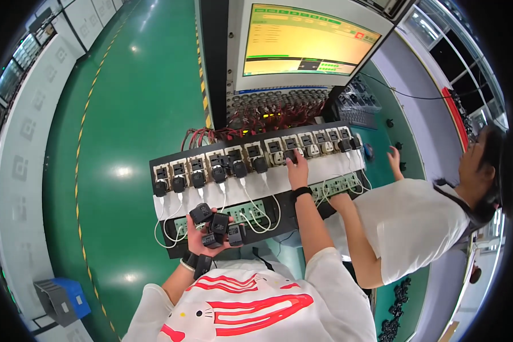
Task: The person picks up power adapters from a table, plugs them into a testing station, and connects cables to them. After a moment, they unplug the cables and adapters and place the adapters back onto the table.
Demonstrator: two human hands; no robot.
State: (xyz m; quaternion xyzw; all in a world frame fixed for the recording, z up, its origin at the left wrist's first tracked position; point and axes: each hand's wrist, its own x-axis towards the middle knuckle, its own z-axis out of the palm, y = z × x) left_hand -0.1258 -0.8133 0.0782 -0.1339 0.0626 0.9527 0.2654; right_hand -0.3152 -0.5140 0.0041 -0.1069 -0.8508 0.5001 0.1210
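Here the left hand (pixel 195 240), palm up, fingers curled, cradles a cluster of black adapters (pixel 219 223); the right hand (pixel 298 173) pinches another adapter (pixel 291 154) at the socket row (pixel 274 145)!

No wording or number can be read clearly. Toward one o'clock, the monitor screen (pixel 308 43) carries lines of small characters on yellow, with a green strip along the top and a red block near its three o'clock edge, too fine to read. Toward seven o'clock, the loose black adapters (pixel 219 222) bear faint, illegible print. At nine o'clock, the white cabinet (pixel 34 188) wears pale grey emblems; at eight, the grey-and-blue bin (pixel 56 293) shows small white labels, unreadable
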